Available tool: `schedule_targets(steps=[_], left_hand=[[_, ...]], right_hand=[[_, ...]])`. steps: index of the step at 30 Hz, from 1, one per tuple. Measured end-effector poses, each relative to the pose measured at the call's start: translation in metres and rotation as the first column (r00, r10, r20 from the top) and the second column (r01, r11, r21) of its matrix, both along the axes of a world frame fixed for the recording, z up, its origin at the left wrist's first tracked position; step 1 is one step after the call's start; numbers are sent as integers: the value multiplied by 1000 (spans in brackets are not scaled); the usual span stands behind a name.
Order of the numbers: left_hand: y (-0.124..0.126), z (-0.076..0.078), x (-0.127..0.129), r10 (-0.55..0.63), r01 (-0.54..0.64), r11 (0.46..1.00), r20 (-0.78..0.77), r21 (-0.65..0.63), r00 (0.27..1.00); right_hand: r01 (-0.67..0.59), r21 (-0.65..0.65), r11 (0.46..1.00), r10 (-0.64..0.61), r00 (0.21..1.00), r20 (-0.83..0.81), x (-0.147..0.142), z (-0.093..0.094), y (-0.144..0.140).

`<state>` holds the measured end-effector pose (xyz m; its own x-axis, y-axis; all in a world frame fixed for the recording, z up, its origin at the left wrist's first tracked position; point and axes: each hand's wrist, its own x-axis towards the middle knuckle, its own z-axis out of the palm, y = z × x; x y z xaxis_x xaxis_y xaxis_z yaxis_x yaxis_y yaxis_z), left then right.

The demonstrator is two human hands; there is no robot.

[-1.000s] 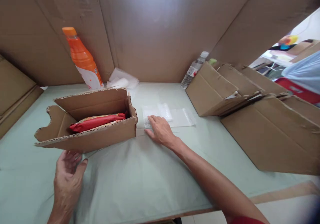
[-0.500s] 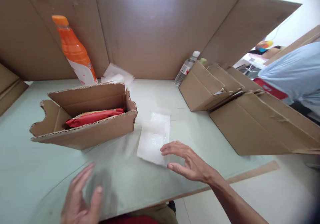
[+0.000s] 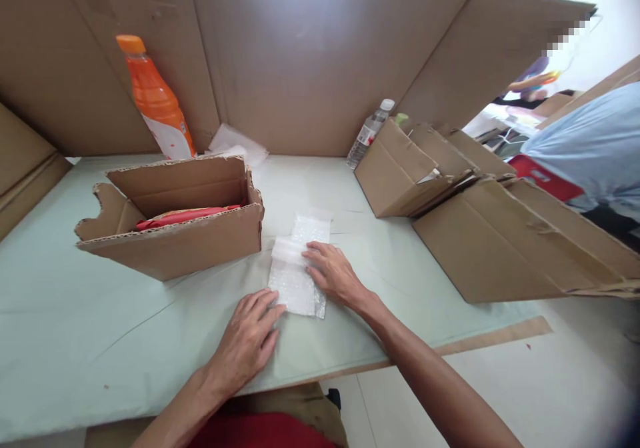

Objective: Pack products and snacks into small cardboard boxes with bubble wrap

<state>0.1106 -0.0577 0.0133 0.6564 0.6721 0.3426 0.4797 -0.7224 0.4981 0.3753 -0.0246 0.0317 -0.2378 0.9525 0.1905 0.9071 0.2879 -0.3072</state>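
Note:
A small bubble-wrap bag (image 3: 295,276) lies flat on the pale green table (image 3: 100,328), just right of an open cardboard box (image 3: 175,225). My left hand (image 3: 247,341) rests flat with its fingertips on the bag's near left corner. My right hand (image 3: 333,273) presses its fingers on the bag's right edge, by the folded flap. Neither hand grips anything. A red wrapped packet (image 3: 187,216) lies inside the box.
An orange bottle (image 3: 155,101) leans on the cardboard back wall (image 3: 310,55) beside crumpled white wrap (image 3: 235,145). A clear water bottle (image 3: 367,133) and stacked flat cartons (image 3: 480,221) stand at right. Another person's blue sleeve (image 3: 590,148) shows at far right.
The bubble-wrap bag came nearer and turned lengthwise. My left hand moved right from the box's front onto the bag. My right hand lifted, then set its fingers on the bag's right edge.

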Motion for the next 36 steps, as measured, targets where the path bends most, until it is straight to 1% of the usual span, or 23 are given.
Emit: schedule_targets(steps=[2,4,8,11,13,15,17,18,20,22,24,25,26,27,28,29,31,33,34,36], left_hand=[[8,-5,4,15,-15,1000,10,18,1000],[14,-8,5,37,-38,999,14,17,999],[16,-3,4,86,-86,996,38,-19,996],[16,2,5,109,-97,987,92,-129,990],[21,5,7,177,-137,961,153,-242,972],[28,7,10,252,-162,918,215,-362,944],[35,10,13,292,-141,864,253,-483,922],[37,12,14,301,-117,828,258,-549,918],[33,17,17,323,-68,735,260,-675,910],[23,22,19,357,1,633,293,-774,887],[10,26,21,383,90,543,341,-835,858],[4,26,22,394,119,508,353,-853,849],[-1,26,23,399,123,485,344,-866,850],[-4,25,24,397,98,478,315,-873,862],[-5,24,26,390,50,488,269,-871,881],[-5,22,27,378,-8,510,216,-860,900],[-4,18,27,342,-107,565,114,-818,933],[-2,15,27,306,-153,608,52,-779,950],[-2,15,26,293,-162,622,35,-766,956],[-2,15,23,267,-176,641,1,-747,964]], right_hand=[[24,11,1000,-23,995,-92,2,-5,8],[76,7,997,-73,972,-224,3,-4,13],[155,-54,986,-163,897,-411,5,13,14],[152,-16,988,-140,857,-496,4,31,6],[104,22,994,-77,846,-527,3,44,-3],[38,41,998,-10,842,-539,1,60,-15],[-3,62,998,37,834,-551,-1,75,-26],[-2,78,997,45,826,-562,-2,81,-31],[43,102,994,28,794,-607,-1,91,-37],[119,100,988,-22,745,-666,1,94,-38],[184,77,980,-76,701,-709,5,88,-33],[210,59,976,-105,689,-717,8,82,-28],[230,34,973,-139,690,-710,11,73,-23],[249,3,969,-180,708,-683,13,63,-17],[265,-32,964,-225,742,-631,15,52,-11],[282,-63,957,-268,787,-555,17,40,-6],[305,-81,949,-312,869,-384,18,19,0],[291,-31,956,-287,914,-285,18,5,-2],[266,10,964,-254,930,-265,17,2,-5],[198,90,976,-172,957,-235,16,2,-17]])
